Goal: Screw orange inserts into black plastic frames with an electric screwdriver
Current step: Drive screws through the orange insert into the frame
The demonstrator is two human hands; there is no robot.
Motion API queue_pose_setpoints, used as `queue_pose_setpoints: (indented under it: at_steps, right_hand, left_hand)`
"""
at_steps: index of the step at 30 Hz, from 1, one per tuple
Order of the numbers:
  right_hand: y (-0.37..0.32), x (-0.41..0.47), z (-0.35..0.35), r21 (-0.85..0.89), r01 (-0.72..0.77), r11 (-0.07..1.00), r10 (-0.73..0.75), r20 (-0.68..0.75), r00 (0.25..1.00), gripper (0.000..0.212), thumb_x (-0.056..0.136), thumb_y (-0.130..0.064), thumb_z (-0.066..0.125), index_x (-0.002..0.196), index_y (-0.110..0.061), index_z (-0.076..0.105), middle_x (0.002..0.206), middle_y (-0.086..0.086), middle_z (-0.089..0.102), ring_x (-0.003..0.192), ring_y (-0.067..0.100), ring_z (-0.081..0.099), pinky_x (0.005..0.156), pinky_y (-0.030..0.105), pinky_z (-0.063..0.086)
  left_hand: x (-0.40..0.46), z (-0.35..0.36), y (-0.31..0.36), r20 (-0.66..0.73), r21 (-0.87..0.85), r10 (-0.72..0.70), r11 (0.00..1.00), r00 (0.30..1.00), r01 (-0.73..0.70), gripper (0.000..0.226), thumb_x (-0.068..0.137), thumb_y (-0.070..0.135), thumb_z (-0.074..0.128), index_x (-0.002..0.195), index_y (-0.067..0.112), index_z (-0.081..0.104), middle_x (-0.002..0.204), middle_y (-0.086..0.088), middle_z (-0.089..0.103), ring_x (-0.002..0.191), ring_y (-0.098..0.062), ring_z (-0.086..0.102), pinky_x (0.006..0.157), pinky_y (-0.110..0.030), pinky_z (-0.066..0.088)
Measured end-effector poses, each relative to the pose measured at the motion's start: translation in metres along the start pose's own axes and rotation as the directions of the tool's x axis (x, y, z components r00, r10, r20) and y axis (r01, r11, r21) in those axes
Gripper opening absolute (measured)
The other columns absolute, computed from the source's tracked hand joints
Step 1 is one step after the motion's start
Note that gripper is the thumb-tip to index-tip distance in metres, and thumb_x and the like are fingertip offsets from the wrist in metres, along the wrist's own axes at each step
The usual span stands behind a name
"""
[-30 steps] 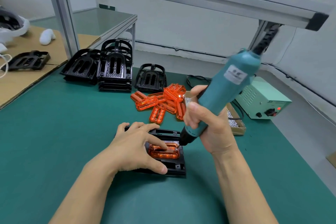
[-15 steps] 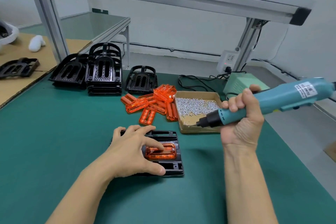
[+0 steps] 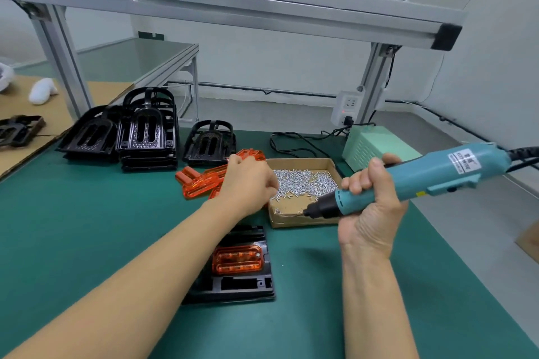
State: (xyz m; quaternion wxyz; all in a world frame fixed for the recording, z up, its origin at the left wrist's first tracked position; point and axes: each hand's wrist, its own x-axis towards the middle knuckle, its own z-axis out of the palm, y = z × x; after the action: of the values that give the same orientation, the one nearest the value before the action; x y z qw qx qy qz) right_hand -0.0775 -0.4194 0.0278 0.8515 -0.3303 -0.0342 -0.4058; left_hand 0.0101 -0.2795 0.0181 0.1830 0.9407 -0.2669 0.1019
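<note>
Black frame [image 3: 233,280] lies flat on the green mat [image 3: 87,227], near the front edge, with an orange insert [image 3: 237,259] seated in its recess; neither hand touches it, so it rests on its own weight. A screw head seems to show at the insert's right end, too small to confirm. Right hand [image 3: 370,213] is wrapped firmly around the screwdriver [image 3: 408,181], holding it nearly level with the tip over the near edge of the cardboard box [image 3: 300,220], presumably parked close to the screws [image 3: 303,183] so one can be loaded onto the bit. Left hand [image 3: 248,181] reaches past the frame to the box's left edge, fingers curled down at the screw pile; whether they already pinch a screw I cannot tell, as the fingertips are hidden. Spare orange inserts [image 3: 198,183] lie heaped just left of the box, stacked black frames [image 3: 145,137] behind them, all within arm's reach. Judgement: fetching the next screw; this insert not yet fully fastened.
</note>
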Motion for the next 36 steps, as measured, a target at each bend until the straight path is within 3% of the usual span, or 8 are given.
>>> queue_pose_setpoints:
  at_steps: [5, 13, 17, 19, 22, 25, 31, 36]
  right_hand:
    - [0.000, 0.001, 0.000, -0.022, 0.004, 1.000, -0.005, -0.035, 0.999, 0.016, 0.079, -0.006, 0.059, 0.089, -0.018, 0.055, 0.050, -0.007, 0.040, 0.042, 0.008, 0.040, 0.050, 0.023, 0.041]
    - [-0.001, 0.001, 0.000, -0.028, -0.013, 1.000, 0.011, -0.041, 0.999, 0.016, 0.078, -0.007, 0.059, 0.089, -0.018, 0.055, 0.051, -0.006, 0.041, 0.043, 0.009, 0.040, 0.050, 0.023, 0.041]
    - [-0.001, 0.000, 0.001, -0.037, -0.014, 0.999, 0.012, -0.038, 0.999, 0.015, 0.078, -0.007, 0.059, 0.088, -0.018, 0.055, 0.051, -0.006, 0.041, 0.042, 0.008, 0.040, 0.050, 0.022, 0.040]
    - [0.000, 0.000, 0.001, -0.040, -0.015, 0.999, 0.013, -0.034, 0.999, 0.015, 0.079, -0.007, 0.059, 0.088, -0.018, 0.055, 0.051, -0.006, 0.041, 0.042, 0.009, 0.040, 0.050, 0.022, 0.040]
    - [0.001, 0.000, 0.001, -0.040, -0.017, 0.999, 0.016, -0.035, 0.999, 0.015, 0.078, -0.007, 0.059, 0.088, -0.018, 0.055, 0.051, -0.006, 0.041, 0.043, 0.009, 0.040, 0.050, 0.022, 0.040]
    - [0.001, 0.000, 0.000, -0.038, -0.019, 0.999, 0.018, -0.041, 0.999, 0.015, 0.078, -0.007, 0.060, 0.088, -0.018, 0.056, 0.051, -0.005, 0.040, 0.042, 0.010, 0.040, 0.050, 0.022, 0.040]
    - [0.002, 0.001, -0.001, -0.036, -0.033, 0.999, 0.031, -0.047, 0.998, 0.017, 0.077, -0.006, 0.060, 0.089, -0.017, 0.056, 0.051, -0.004, 0.041, 0.043, 0.010, 0.040, 0.050, 0.023, 0.040]
    - [0.001, 0.002, -0.002, -0.024, -0.033, 0.999, 0.032, -0.049, 0.998, 0.017, 0.077, -0.006, 0.060, 0.089, -0.017, 0.056, 0.051, -0.005, 0.041, 0.043, 0.010, 0.040, 0.049, 0.023, 0.041]
  left_hand:
    - [0.022, 0.024, 0.006, 0.093, 0.199, -0.015, 0.980, 0.996, -0.004, 0.010, 0.087, 0.028, 0.063, 0.090, 0.030, 0.072, 0.101, 0.007, 0.063, 0.102, -0.020, 0.043, 0.092, -0.038, 0.025]
    - [0.031, 0.032, 0.016, 0.137, 0.422, -0.042, 0.906, 0.990, -0.020, 0.012, 0.086, 0.017, 0.061, 0.092, 0.021, 0.070, 0.100, -0.002, 0.065, 0.099, -0.022, 0.042, 0.095, -0.040, 0.023]
    - [0.035, 0.033, 0.018, 0.159, 0.477, -0.056, 0.879, 0.986, -0.027, 0.013, 0.086, 0.012, 0.055, 0.077, 0.019, 0.050, 0.100, -0.005, 0.066, 0.107, -0.026, 0.049, 0.101, -0.045, 0.021]
    - [0.037, 0.033, 0.020, 0.179, 0.498, -0.057, 0.866, 0.982, -0.040, 0.013, 0.087, 0.011, 0.054, 0.079, 0.019, 0.046, 0.103, -0.006, 0.066, 0.108, -0.027, 0.050, 0.103, -0.047, 0.020]
    - [0.040, 0.034, 0.022, 0.240, 0.533, -0.065, 0.843, 0.969, -0.076, 0.008, 0.087, 0.012, 0.052, 0.090, 0.019, 0.050, 0.111, -0.007, 0.065, 0.116, -0.029, 0.046, 0.107, -0.048, 0.017]
    - [0.043, 0.038, 0.023, 0.310, 0.584, -0.067, 0.801, 0.948, -0.135, 0.018, 0.089, 0.013, 0.050, 0.105, 0.016, 0.058, 0.117, -0.008, 0.062, 0.122, -0.030, 0.041, 0.109, -0.049, 0.015]
    - [0.046, 0.037, 0.028, 0.420, 0.641, -0.037, 0.720, 0.907, -0.268, 0.025, 0.092, 0.015, 0.047, 0.115, 0.012, 0.058, 0.124, -0.008, 0.058, 0.125, -0.032, 0.038, 0.109, -0.049, 0.015]
    - [0.042, 0.035, 0.025, 0.317, 0.658, 0.040, 0.711, 0.948, -0.250, 0.021, 0.093, 0.017, 0.047, 0.109, 0.014, 0.061, 0.115, -0.006, 0.063, 0.116, -0.028, 0.044, 0.105, -0.047, 0.021]
